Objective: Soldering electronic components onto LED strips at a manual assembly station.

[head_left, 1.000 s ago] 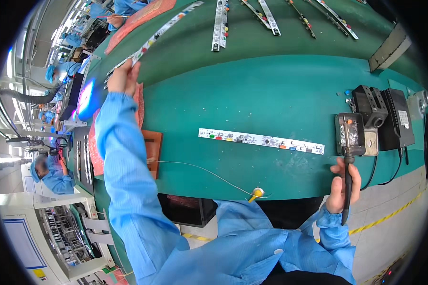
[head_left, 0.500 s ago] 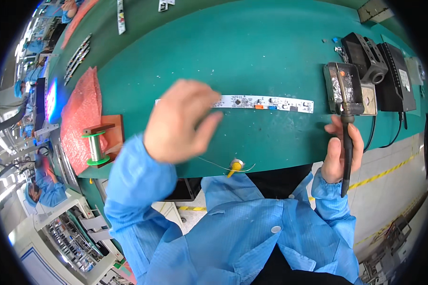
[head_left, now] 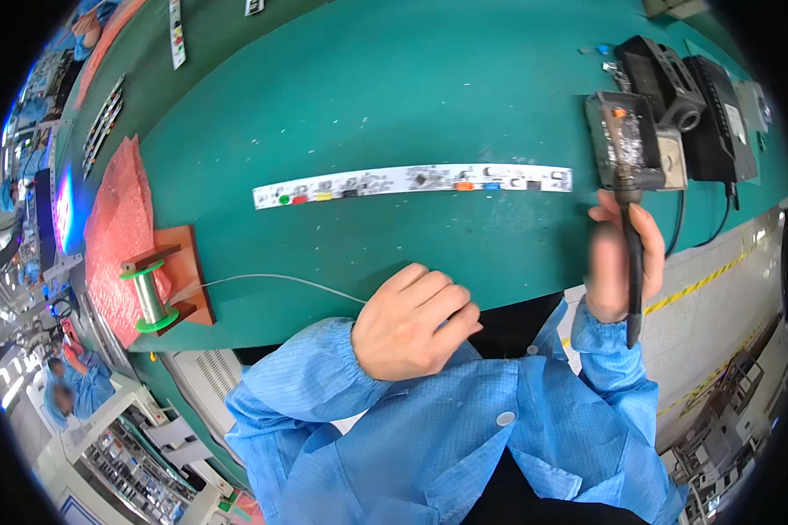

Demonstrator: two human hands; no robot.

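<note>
My left hand [head_left: 416, 325] is at the table's front edge, knuckles up and fingers curled. Solder wire [head_left: 293, 279] runs from a green-rimmed spool [head_left: 151, 297] into this hand; the fingertips are hidden beneath it. In my right hand [head_left: 611, 262], at the right, is a soldering iron [head_left: 634, 271] with a black handle. Its front end reaches over a dark open tray [head_left: 597, 144]. Between and beyond the hands lies a long white circuit board strip [head_left: 385, 181], flat on the green table, with small coloured parts along its near edge. Neither hand touches it.
Black boxy devices [head_left: 718, 118] with cables stand at the far right. Pink bubble wrap [head_left: 118, 236] lies behind the wooden spool holder [head_left: 193, 262]. More board strips [head_left: 103, 127] rest at the far left. Co-workers [head_left: 83, 381] sit beyond on the left.
My left hand has come back from over the board to the table's front edge, covering the yellow-tipped piece there, and its fingers have curled in. The right hand still holds the soldering iron.
</note>
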